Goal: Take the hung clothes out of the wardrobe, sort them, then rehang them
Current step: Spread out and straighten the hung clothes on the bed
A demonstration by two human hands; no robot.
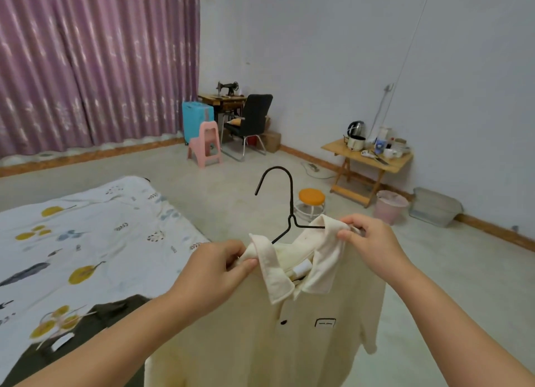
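Both hands pinch cream polo shirt [278,328]; hanger [285,201] hook upright, pointing left.

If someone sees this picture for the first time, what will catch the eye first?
First, the cream polo shirt on a black wire hanger, centre foreground, gripped at the shoulders by the left hand and right hand. Then the purple curtains, upper left.

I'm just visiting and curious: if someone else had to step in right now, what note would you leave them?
Left hand pinches the cream polo shirt at one shoulder; right hand pinches the other.
The black wire hanger sits inside the collar, hook up.
A dark garment lies on the bed.
Done: shirt on hanger, apparently.
Left: straighten it, rehang it, deal with the dark garment. The wardrobe is out of view.
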